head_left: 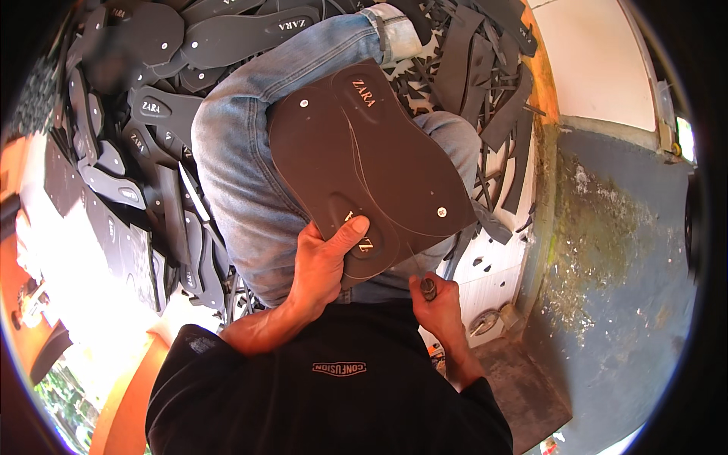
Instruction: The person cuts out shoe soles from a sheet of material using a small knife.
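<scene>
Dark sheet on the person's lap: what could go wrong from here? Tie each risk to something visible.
1. The dark-handled tool in the right hand points toward the lower edge of the dark sheet, close to the jeans; a slip might catch the denim or a leg.
2. The left hand grips the sheet near that edge, so a stray move could reach its fingers.
3. The sheet appears to rest on bent legs, so it might shift.

one head-worn fisheye looks down from close.
</scene>
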Motion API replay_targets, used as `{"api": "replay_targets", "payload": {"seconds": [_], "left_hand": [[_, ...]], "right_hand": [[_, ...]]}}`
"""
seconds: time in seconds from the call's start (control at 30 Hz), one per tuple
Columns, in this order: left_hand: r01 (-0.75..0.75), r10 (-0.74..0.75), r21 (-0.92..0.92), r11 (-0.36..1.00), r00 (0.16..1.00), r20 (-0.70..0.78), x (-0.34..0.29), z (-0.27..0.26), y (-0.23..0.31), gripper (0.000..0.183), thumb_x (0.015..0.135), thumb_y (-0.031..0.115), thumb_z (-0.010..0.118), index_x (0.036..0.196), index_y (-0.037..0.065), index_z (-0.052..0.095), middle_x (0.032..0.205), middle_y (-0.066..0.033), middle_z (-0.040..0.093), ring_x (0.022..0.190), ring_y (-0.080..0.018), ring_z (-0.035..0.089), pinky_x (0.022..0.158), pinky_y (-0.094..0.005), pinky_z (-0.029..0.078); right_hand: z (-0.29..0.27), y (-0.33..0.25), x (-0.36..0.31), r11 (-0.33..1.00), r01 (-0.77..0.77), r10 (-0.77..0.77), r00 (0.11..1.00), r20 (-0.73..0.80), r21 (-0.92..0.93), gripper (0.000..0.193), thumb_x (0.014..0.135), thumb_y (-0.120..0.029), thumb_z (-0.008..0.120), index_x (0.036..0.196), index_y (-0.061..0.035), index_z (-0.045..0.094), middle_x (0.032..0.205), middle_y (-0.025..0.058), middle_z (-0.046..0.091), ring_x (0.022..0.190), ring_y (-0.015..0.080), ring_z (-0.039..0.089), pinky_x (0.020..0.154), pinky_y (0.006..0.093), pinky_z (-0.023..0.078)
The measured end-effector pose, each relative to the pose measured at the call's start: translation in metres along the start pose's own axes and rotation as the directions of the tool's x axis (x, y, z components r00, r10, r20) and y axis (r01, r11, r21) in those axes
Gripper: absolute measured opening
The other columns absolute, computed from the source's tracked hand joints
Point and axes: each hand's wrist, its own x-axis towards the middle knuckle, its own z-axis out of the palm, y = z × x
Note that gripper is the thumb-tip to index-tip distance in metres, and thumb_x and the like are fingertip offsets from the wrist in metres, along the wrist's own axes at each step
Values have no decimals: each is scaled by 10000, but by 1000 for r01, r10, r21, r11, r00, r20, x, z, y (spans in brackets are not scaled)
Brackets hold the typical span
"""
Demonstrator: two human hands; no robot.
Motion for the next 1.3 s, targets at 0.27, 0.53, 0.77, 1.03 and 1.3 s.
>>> {"api": "replay_targets", "payload": {"seconds": [0.27, 0.53, 0.77, 1.03, 1.3], "left_hand": [[-35, 34, 51, 998, 999, 28, 2, -8, -1, 215, 835, 115, 672, 1004, 2, 603, 920, -81, 659, 794, -137, 648, 705, -255, 547], [-33, 31, 44, 999, 999, 31, 3, -7, 1, 174, 834, 95, 675, 974, 8, 619, 885, -56, 664, 779, -109, 635, 698, -237, 535], [-22, 20, 55, 998, 999, 35, 5, -9, -1, 182, 830, 92, 679, 980, 6, 620, 892, -58, 665, 788, -111, 636, 710, -240, 535], [-27, 25, 47, 999, 999, 45, 7, -13, -3, 175, 828, 82, 680, 975, 8, 622, 907, -52, 661, 795, -106, 630, 719, -237, 530], [-71, 69, 48, 996, 997, 34, 9, -14, -5, 166, 836, 74, 660, 980, -2, 624, 896, -73, 671, 774, -125, 649, 697, -243, 547]], "right_hand": [[1, -11, 14, 996, 84, -83, 996, 20, -28, 211, 786, -135, 622, 653, 10, 545, 551, 206, 537, 572, 415, 565, 478, 403, 424], [2, -17, 31, 986, 162, -161, 986, 52, -27, 150, 756, -107, 623, 688, 16, 571, 575, 213, 564, 602, 414, 585, 511, 426, 459], [3, -13, 45, 963, 253, -243, 964, 105, -95, 113, 756, -63, 612, 797, 42, 608, 625, 194, 600, 584, 343, 616, 555, 393, 459], [15, -23, 60, 925, 379, -379, 925, 25, -2, 147, 695, -61, 638, 824, 8, 622, 774, 213, 628, 773, 431, 590, 667, 457, 489], [24, -34, 72, 878, 478, -478, 873, 99, 32, 322, 767, -125, 674, 1067, -29, 610, 1034, 151, 631, 976, 312, 601, 825, 386, 459]]}}
